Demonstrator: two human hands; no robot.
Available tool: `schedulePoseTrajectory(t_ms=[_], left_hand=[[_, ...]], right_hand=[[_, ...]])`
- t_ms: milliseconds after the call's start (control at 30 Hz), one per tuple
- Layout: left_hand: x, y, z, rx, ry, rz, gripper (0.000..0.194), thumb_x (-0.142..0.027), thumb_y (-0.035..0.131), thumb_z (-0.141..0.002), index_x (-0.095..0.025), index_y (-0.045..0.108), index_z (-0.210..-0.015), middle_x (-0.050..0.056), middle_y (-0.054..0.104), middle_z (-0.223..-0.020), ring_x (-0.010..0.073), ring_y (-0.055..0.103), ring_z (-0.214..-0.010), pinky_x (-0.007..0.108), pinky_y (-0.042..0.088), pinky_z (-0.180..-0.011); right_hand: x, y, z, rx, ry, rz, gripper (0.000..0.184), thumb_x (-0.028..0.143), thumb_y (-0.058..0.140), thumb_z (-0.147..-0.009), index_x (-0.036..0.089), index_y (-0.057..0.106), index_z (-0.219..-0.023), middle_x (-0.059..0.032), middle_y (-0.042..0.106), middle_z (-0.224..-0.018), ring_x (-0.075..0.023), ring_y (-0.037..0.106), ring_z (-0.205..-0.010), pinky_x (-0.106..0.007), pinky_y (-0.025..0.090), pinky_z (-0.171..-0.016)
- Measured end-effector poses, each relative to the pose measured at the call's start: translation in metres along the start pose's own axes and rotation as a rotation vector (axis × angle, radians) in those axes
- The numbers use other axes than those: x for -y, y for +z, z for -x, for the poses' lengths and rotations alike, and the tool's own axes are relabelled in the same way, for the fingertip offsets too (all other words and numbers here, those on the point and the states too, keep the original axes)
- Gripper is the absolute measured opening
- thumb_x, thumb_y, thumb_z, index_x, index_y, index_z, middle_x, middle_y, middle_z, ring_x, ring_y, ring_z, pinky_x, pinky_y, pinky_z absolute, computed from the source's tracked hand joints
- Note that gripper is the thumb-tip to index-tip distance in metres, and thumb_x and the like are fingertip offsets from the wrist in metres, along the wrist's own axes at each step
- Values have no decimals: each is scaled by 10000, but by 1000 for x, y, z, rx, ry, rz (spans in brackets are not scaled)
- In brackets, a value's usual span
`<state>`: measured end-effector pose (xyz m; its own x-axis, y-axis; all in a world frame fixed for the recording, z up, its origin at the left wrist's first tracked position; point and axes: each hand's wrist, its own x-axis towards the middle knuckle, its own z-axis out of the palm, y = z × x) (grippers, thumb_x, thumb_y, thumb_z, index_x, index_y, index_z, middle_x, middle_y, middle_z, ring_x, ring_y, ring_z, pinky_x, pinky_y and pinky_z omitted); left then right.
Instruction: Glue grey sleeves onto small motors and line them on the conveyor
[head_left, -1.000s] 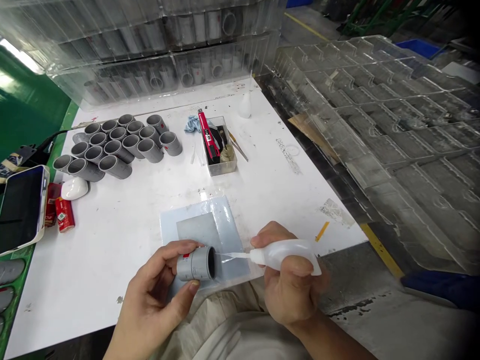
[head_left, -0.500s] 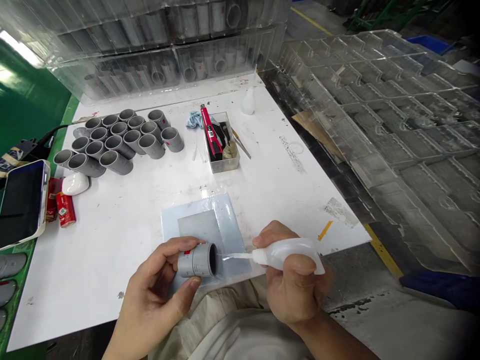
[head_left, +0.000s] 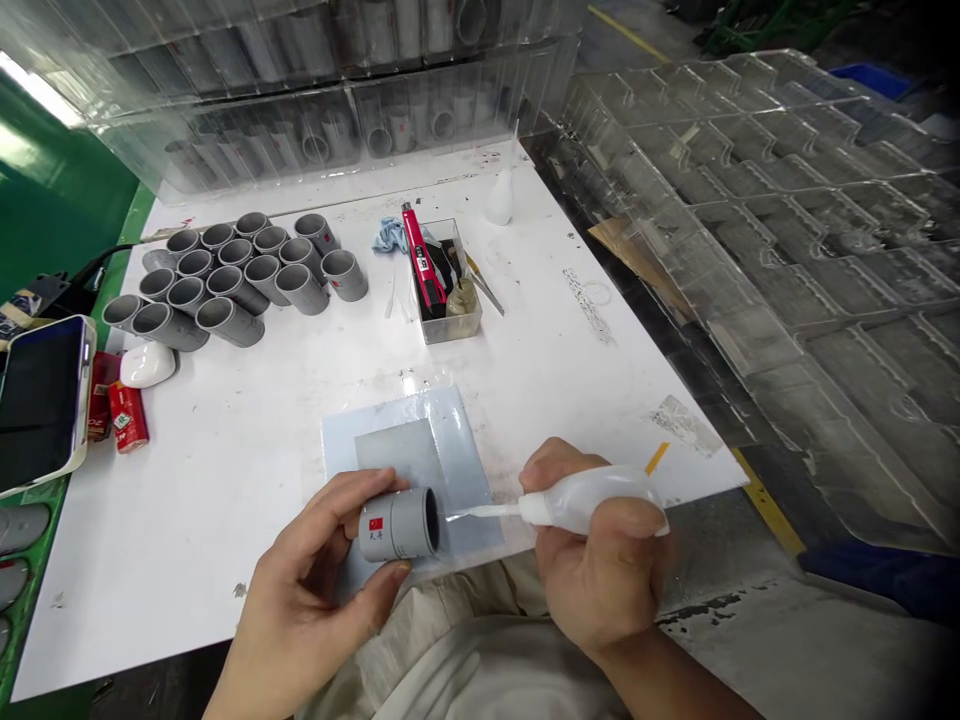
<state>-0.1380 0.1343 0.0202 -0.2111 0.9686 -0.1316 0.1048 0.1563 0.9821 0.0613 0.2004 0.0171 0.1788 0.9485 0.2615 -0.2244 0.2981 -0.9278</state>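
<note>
- White counter (head_left: 225,500), concrete floor (head_left: 787,640), clear trays (head_left: 787,280) alongside.
- About eighteen gray couplings (head_left: 234,290) stand clustered at the left.
- Left hand (head_left: 315,570), grip pinching one coupling (head_left: 397,525) above a mat (head_left: 450,440).
- Right hand (head_left: 600,560), grip pinching one squeeze bottle (head_left: 592,500), nozzle at the coupling's mouth.

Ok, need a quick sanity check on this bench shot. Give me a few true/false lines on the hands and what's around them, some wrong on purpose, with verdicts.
1. The left hand grips a short grey plastic pipe coupling. True.
2. The right hand holds a red utility knife. False: it holds a white plastic squeeze bottle; the knife lies in a clear plastic box.
3. The bottle's thin nozzle points at the coupling's open end. True.
4. The other grey couplings sit inside the box. False: they lie grouped on the white table, left of the box.
5. A crumpled blue cloth lies beside the box. True.
</note>
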Motion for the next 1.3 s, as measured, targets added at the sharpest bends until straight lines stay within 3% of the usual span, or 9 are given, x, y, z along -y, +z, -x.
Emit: schedulePoseTrajectory(t_ms=[133, 500, 867, 1133, 1300], left_hand=[[4, -5, -2, 68, 62, -65, 341, -169, 850, -882, -340, 835, -1176, 61, 787, -1292, 274, 708, -1315, 261, 647, -939], [9, -12, -4, 169, 119, -116, 393, -113, 797, -929, -364, 772, -1230, 36, 771, -1334, 236, 691, -1358, 262, 624, -1043], [7, -10, -4, 153, 143, -115, 390, -103, 797, -922, -367, 781, -1209, 35, 782, -1308, 238, 702, -1334, 263, 636, -1008], [8, -9, -5, 148, 166, -91, 418, -77, 796, -916, -358, 782, -1226, 35, 782, -1304, 219, 714, -1308, 242, 625, -1012], [7, -7, -6, 135, 163, -92, 432, -72, 801, -902, -370, 788, -1215, 25, 790, -1297, 218, 726, -1287, 236, 630, -978]], right_hand=[[-3, 2, -2, -60, 15, 1, 417, 578, 610, -1074, 301, 852, -878, -76, 719, -745, -202, 549, -502, -408, 412, -402], [-4, 3, -2, -53, 38, -10, 467, 600, 626, -1066, 235, 831, -860, -54, 740, -761, -176, 563, -536, -353, 454, -464], [-4, -1, 0, -45, 73, 110, 516, 635, 570, -1085, 241, 807, -850, -40, 726, -712, -191, 598, -555, -351, 495, -508], [-5, -3, 4, -46, 91, 71, 419, 580, 643, -1060, 267, 820, -846, -43, 771, -772, -195, 610, -553, -357, 470, -477], [-2, -2, 3, -27, 118, 51, 453, 606, 661, -1038, 254, 820, -800, -37, 765, -753, -166, 586, -511, -331, 408, -418]])
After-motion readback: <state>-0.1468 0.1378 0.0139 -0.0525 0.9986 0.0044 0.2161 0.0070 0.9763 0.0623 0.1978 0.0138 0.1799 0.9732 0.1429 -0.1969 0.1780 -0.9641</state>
